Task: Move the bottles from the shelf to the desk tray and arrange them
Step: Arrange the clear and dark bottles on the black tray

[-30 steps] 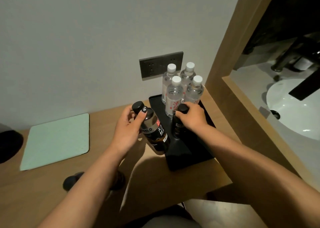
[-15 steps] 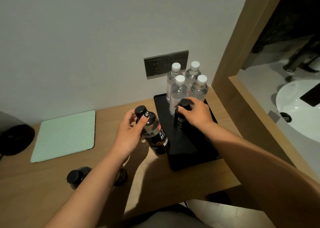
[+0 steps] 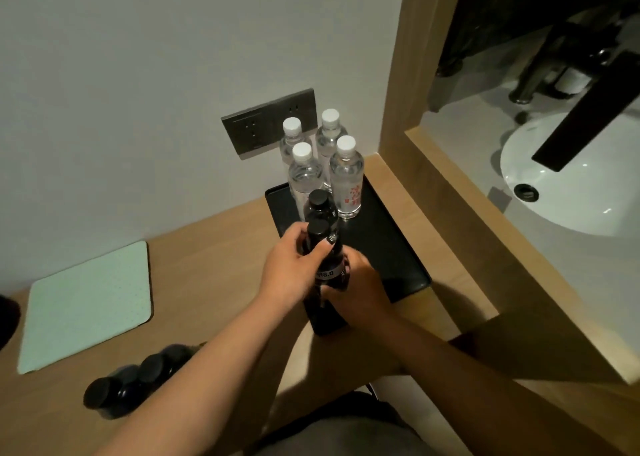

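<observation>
Crowding the far end of the black tray (image 3: 391, 247), 4 clear water bottles (image 3: 346, 178) with white caps stand in front of a grey wall socket (image 3: 263, 126). More dark bottles (image 3: 138, 383) lie on the counter (image 3: 207, 265) near a pale green mat (image 3: 86, 306). Both hands grip 1 dark bottle (image 3: 327, 258), black-capped with a grey label band: left hand (image 3: 294, 268) curled round its neck, right hand (image 3: 360, 289) wrapped lower. It stands over the tray's near left part, just behind another dark bottle (image 3: 318, 206).

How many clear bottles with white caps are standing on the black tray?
4, upright in a two-by-two cluster at the tray's far end: back left, back right, front left, front right. None seems hidden.
</observation>
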`<state>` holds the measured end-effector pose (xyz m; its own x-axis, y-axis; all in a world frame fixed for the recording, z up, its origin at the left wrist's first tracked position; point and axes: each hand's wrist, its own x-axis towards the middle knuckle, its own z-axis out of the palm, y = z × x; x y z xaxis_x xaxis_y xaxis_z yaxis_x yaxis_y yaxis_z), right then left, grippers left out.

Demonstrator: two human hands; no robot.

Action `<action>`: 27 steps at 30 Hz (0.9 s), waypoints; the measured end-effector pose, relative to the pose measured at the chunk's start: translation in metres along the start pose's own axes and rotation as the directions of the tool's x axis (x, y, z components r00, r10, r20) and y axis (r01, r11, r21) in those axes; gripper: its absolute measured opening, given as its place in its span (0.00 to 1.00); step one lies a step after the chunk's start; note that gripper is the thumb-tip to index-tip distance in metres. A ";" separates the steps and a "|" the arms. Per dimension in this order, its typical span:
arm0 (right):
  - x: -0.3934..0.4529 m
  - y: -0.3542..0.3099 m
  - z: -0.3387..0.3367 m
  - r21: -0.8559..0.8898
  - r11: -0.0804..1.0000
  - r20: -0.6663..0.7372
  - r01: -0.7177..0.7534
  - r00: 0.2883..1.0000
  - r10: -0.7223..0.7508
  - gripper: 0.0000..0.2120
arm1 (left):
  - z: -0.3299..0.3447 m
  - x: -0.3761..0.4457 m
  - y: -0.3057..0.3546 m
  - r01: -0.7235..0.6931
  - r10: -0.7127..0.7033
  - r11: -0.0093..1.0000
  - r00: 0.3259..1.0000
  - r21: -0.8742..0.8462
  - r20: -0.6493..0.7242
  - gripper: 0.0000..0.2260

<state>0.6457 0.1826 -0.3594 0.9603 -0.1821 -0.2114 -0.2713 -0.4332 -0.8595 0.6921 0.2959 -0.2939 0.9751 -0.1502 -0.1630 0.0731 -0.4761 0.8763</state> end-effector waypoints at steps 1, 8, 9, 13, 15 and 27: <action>0.004 0.007 -0.003 -0.004 1.000 -0.003 -0.009 1.000 0.009 0.32 | 0.005 0.004 -0.001 0.001 -0.001 1.000 1.000 0.018 0.020 0.08; 0.041 0.051 -0.033 -0.069 0.998 -0.114 -0.005 0.993 -0.003 0.32 | 0.009 0.032 0.009 -0.050 0.040 0.997 0.987 -0.063 -0.155 0.08; 0.046 0.056 -0.037 -0.072 0.997 -0.123 0.009 0.992 -0.018 0.32 | 0.007 0.038 0.008 -0.069 0.062 0.997 0.976 -0.026 -0.208 0.08; 0.071 0.062 -0.048 -0.066 0.997 -0.133 0.038 0.990 -0.046 0.31 | 0.003 0.061 0.005 -0.138 0.203 0.955 0.950 0.262 -0.238 0.12; 0.085 0.062 -0.050 -0.088 0.995 -0.119 0.051 0.991 -0.061 0.31 | 0.005 0.066 0.005 -0.169 0.248 0.907 0.955 0.386 -0.164 0.15; 0.117 0.056 -0.051 -0.067 0.995 -0.038 0.069 0.997 -0.072 0.35 | 0.011 0.067 -0.003 -0.191 0.312 0.824 0.939 0.533 -0.146 0.16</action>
<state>0.7393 0.0924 -0.4089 0.9741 -0.1842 -0.1308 -0.2078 -0.5034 -0.8387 0.7545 0.2778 -0.3120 0.9688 -0.1632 0.1865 -0.2377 -0.8253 0.5123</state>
